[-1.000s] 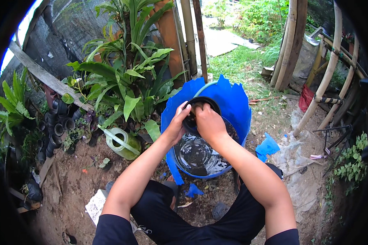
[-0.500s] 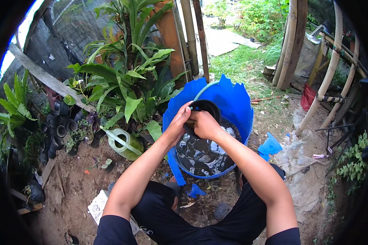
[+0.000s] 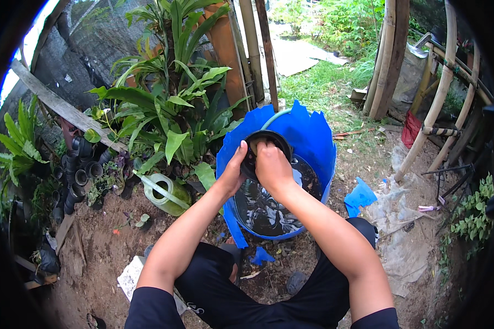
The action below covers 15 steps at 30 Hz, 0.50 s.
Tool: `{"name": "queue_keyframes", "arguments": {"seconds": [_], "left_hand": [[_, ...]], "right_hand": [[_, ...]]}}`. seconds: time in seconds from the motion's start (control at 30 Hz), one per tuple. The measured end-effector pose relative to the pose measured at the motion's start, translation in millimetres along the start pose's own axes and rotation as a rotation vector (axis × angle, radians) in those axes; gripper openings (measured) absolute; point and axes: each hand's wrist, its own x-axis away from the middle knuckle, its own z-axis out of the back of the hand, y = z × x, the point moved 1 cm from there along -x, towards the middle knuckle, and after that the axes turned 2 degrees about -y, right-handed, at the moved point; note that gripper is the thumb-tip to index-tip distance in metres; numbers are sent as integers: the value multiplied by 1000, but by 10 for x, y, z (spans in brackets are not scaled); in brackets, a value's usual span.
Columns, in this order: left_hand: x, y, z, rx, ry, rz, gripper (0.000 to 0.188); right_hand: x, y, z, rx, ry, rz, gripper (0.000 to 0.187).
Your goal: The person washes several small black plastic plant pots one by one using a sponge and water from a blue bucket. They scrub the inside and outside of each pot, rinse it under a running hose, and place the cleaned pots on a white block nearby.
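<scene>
Small black plastic pot [image 3: 266, 143], mouth tilted toward the person, gripped at its rim by left hand [image 3: 233, 171], right hand [image 3: 271, 167] pressed inside, above water-filled broken blue tub [image 3: 313, 137].

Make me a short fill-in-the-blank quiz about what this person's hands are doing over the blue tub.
1. Both hands hold a small round pot whose colour is ____.
2. The left hand grips the pot's outer side, while the right hand has its fingers reaching ____ the pot.
3. The pot is held over a broken blue tub that contains dark ____.
4. On the soil to the person's left lies a watering can coloured ____.

Missing words: black; into; water; green
</scene>
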Motion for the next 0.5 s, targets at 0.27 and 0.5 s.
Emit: {"name": "queue_keyframes", "arguments": {"seconds": [0.27,0.5], "left_hand": [[-6,-94,103,-225,-10,-114,89],[44,28,270,-501,16,-247,90]], "right_hand": [[-93,161,-163,-232,-121,43,19],[-154,106,-53,-343,-439,190,24]]}}
